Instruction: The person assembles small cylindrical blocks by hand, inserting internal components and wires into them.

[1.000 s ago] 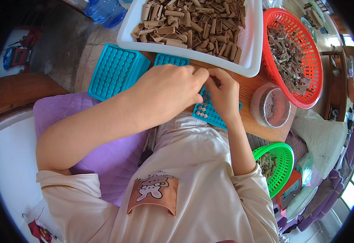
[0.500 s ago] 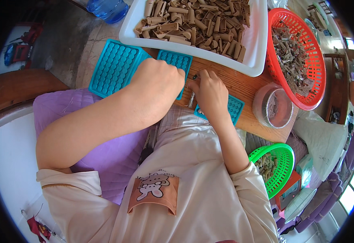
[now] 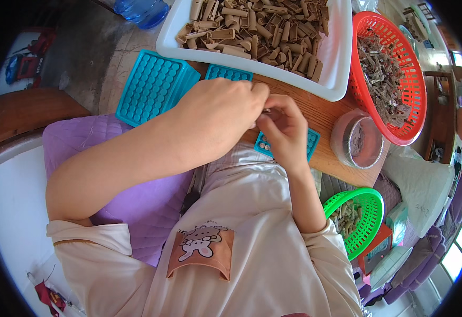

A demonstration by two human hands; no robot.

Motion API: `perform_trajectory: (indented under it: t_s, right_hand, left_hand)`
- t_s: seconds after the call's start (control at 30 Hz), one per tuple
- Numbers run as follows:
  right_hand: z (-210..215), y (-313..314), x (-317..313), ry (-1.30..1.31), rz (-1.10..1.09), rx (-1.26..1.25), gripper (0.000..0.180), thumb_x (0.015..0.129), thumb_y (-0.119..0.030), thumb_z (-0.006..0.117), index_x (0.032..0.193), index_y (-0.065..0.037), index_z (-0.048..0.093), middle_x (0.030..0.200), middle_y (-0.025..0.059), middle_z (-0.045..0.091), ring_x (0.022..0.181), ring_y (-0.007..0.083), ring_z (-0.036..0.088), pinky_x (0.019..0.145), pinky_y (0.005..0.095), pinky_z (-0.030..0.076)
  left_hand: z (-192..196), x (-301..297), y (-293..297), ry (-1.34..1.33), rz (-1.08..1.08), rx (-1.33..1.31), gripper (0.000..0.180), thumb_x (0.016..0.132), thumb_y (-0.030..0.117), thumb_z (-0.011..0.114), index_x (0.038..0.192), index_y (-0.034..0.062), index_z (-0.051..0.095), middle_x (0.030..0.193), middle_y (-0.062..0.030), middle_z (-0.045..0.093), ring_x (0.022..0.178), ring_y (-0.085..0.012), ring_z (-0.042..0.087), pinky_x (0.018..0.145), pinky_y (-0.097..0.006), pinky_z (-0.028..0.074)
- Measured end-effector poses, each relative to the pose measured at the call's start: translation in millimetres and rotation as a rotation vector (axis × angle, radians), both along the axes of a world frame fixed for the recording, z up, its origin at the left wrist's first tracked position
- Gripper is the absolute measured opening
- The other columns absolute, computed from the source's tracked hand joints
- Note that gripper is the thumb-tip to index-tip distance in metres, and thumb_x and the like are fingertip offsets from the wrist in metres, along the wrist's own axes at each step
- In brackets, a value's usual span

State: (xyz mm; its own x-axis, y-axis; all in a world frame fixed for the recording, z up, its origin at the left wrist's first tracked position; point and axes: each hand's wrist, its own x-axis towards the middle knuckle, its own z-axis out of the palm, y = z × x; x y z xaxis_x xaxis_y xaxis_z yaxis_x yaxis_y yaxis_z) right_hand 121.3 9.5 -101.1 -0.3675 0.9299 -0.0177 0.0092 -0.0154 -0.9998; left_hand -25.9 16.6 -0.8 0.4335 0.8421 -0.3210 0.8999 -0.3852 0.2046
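Observation:
My left hand (image 3: 218,108) and my right hand (image 3: 286,127) meet over the wooden table, fingertips close together. The left fingers are pinched, and the back of that hand hides their tips. Thumb and forefinger of the right hand curl inward towards them, with a tiny pale bit just visible between; its kind is too small to tell. Under my right wrist lies a small teal tray (image 3: 312,142) with round cells, a few holding pale round pieces. Another teal tray (image 3: 228,72) is partly covered by my left hand, and a larger teal tray (image 3: 154,87) is beside it.
Beyond the hands stands a white bin (image 3: 273,74) of brown half-tube pieces. To the right are a red basket (image 3: 420,84) of scraps, a clear round tub (image 3: 342,140) and a green basket (image 3: 376,211) lower down. A blue water bottle (image 3: 144,13) stands at the back left.
My left hand has moved right and slightly down to meet my right hand. The right hand has turned and shifted a little right. Small metal pieces seen between them are now hidden.

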Motion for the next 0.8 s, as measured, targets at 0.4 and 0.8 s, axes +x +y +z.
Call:
perform_trajectory:
  t_s: [0.4,0.8]
  right_hand:
    - [42.9,-10.5,35.8,0.807,0.021,-0.385,0.029,0.081,-0.005,0.054,0.108,0.000,0.044,0.102,0.0100,0.052,0.088,0.0147,0.055,0.073,0.0260,0.047]
    - [50.3,-9.2,41.7,0.797,0.081,-0.659,0.032,0.080,-0.005,0.056,0.109,-0.003,0.044,0.090,0.0050,0.053,0.074,0.0101,0.055,0.057,0.0188,0.043]
  left_hand:
    - [13.3,13.2,8.1,-0.842,0.102,-0.131,0.024,0.068,0.011,0.066,0.086,0.0053,0.051,0.079,-0.0026,0.055,0.062,-0.0115,0.052,0.052,-0.024,0.042]
    - [1.8,13.3,8.1,-0.860,-0.087,0.106,0.016,0.072,0.008,0.061,0.088,0.0072,0.062,0.073,-0.0085,0.060,0.062,-0.0216,0.057,0.053,-0.028,0.046]
